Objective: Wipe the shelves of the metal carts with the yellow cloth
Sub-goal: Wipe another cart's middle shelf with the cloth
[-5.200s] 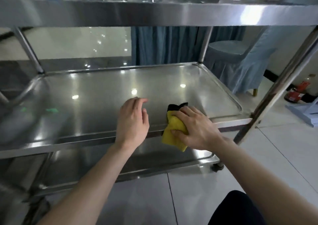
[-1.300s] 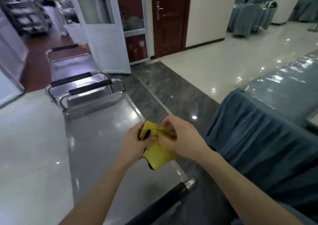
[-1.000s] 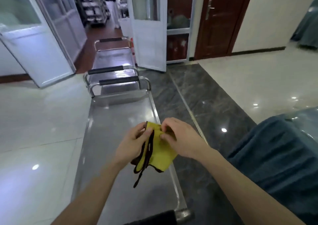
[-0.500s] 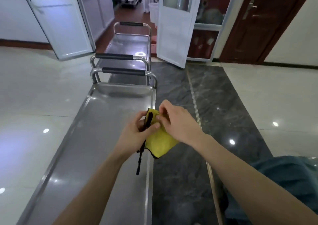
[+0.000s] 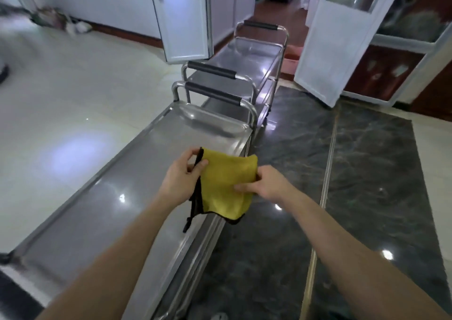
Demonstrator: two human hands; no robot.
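Observation:
The yellow cloth (image 5: pixel 226 185), black-edged, hangs spread out in the air above the right rim of the near metal cart's top shelf (image 5: pixel 117 197). My left hand (image 5: pixel 182 176) pinches its upper left edge. My right hand (image 5: pixel 265 185) pinches its right side. A black strap dangles from the cloth's lower left corner. The top shelf is bare and shiny. A second metal cart (image 5: pixel 252 55) stands end to end beyond the first, their black-gripped handles side by side.
White double doors (image 5: pixel 342 38) stand open beyond the far cart, with a pink bin (image 5: pixel 289 59) in the doorway. Dark marble floor (image 5: pixel 354 173) runs along the carts' right side, pale glossy tiles (image 5: pixel 61 114) on the left. Clutter lies against the far left wall.
My hands have drawn apart and spread the bunched cloth out flat between them. The view has swung further left along the carts.

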